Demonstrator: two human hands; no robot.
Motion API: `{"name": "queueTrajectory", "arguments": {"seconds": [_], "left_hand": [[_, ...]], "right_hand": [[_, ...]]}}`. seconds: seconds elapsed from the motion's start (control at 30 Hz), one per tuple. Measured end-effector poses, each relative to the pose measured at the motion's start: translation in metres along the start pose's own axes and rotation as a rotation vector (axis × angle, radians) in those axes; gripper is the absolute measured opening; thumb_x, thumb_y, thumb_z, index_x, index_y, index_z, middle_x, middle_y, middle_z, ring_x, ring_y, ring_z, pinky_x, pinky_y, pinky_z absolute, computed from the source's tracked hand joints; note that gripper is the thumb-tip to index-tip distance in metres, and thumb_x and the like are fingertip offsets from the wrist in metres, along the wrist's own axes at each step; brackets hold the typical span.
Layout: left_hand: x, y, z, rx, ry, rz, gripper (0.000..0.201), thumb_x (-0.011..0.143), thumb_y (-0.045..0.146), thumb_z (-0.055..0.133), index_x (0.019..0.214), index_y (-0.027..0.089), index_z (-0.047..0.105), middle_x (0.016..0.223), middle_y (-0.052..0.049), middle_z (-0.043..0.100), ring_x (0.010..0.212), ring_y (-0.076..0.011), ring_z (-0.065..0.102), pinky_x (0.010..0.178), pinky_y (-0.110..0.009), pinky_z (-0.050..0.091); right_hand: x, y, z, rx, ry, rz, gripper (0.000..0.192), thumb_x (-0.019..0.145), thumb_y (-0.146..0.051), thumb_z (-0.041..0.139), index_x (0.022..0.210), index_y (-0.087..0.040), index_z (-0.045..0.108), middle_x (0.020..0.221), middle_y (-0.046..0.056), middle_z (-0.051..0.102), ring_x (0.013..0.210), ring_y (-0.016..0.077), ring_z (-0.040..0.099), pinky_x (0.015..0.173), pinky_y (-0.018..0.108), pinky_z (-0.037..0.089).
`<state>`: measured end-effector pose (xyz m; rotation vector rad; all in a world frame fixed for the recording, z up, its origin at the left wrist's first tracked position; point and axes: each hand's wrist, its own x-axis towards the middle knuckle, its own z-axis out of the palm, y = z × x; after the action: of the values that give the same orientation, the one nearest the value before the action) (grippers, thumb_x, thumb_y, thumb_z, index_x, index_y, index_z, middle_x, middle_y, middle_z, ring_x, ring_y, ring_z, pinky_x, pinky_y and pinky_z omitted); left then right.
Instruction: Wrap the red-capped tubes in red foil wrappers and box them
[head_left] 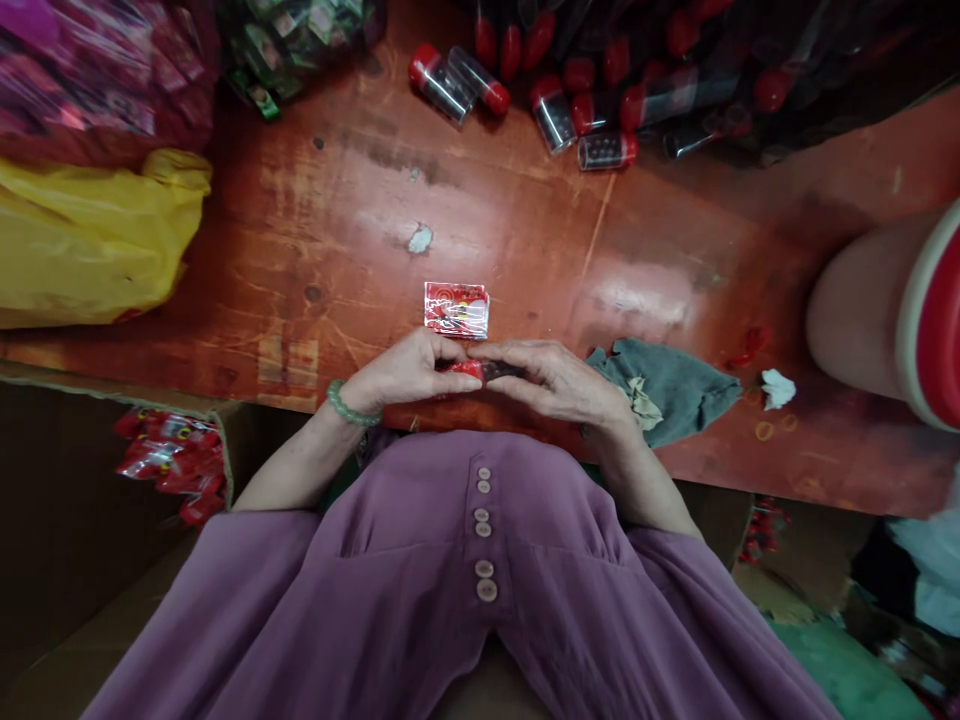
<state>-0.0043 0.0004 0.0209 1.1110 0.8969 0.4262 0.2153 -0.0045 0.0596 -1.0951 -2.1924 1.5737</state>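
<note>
- Head view, nearest first: a person in a purple garment (405, 560), buttoned down the front, sits or stands close against the table (525, 240); I cannot tell which.
- Below the table edge, a cardboard box (67, 500) at the left has shiny red packets (176, 460) at its rim; small red things (763, 530) show in another opening at the right.
- Just over the near edge, both hands meet at a small red-and-dark piece (466, 370). The left hand (409, 370), a green bead bracelet (352, 405) at its wrist, pinches the red part between thumb and forefinger.
- The right hand (544, 380) has its thumb and fingers closed about the dark end, the fingers long and pressed side by side. I cannot make out what the piece is.
- Beside the right wrist lies a crumpled grey cloth (675, 390), then rubber bands (764, 431) and a white scrap (778, 389).
- Just beyond the left fingertips, a glossy red packet (457, 309) lies flat.
- Farther right is a pale tub (855, 305) with red on its end; at the left, a yellow bag (90, 245).
- Farthest off I see a pink bag (112, 80), green packets (300, 45) and a heap of clear tubes (442, 85) with red caps.
</note>
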Motion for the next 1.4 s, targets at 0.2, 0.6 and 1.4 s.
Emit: {"name": "queueTrajectory", "arguments": {"seconds": [0.2, 0.6, 1.4], "left_hand": [[0.006, -0.001, -0.009, -0.186, -0.005, 0.036, 0.038, 0.071, 0.052, 0.078, 0.078, 0.015, 0.078, 0.068, -0.006, 0.071, 0.057, -0.0127, 0.060, 0.055, -0.023, 0.045], [-0.002, -0.010, 0.039, -0.663, 0.417, -0.007, 0.036, 0.060, 0.044, 0.089, 0.078, 0.016, 0.074, 0.071, -0.004, 0.075, 0.060, -0.0120, 0.068, 0.061, -0.023, 0.056], [0.014, -0.009, 0.042, -0.626, 0.651, 0.150, 0.036, 0.061, 0.049, 0.086, 0.067, 0.016, 0.073, 0.067, 0.000, 0.071, 0.058, -0.0098, 0.061, 0.062, -0.023, 0.050]], "right_hand": [[-0.003, 0.015, 0.009, 0.409, 0.152, 0.111, 0.033, 0.091, -0.037, 0.062, 0.120, -0.022, 0.064, 0.098, 0.001, 0.070, 0.076, 0.0115, 0.061, 0.069, 0.025, 0.052], [0.009, 0.024, 0.034, 0.853, 0.369, 0.169, 0.040, 0.081, -0.043, 0.073, 0.113, -0.021, 0.065, 0.076, -0.003, 0.060, 0.060, 0.0070, 0.051, 0.048, 0.018, 0.043], [0.006, 0.019, 0.054, 0.210, 0.378, 0.097, 0.055, 0.101, -0.048, 0.036, 0.149, -0.021, 0.032, 0.107, 0.008, 0.066, 0.087, 0.0178, 0.066, 0.086, 0.035, 0.056]]}}
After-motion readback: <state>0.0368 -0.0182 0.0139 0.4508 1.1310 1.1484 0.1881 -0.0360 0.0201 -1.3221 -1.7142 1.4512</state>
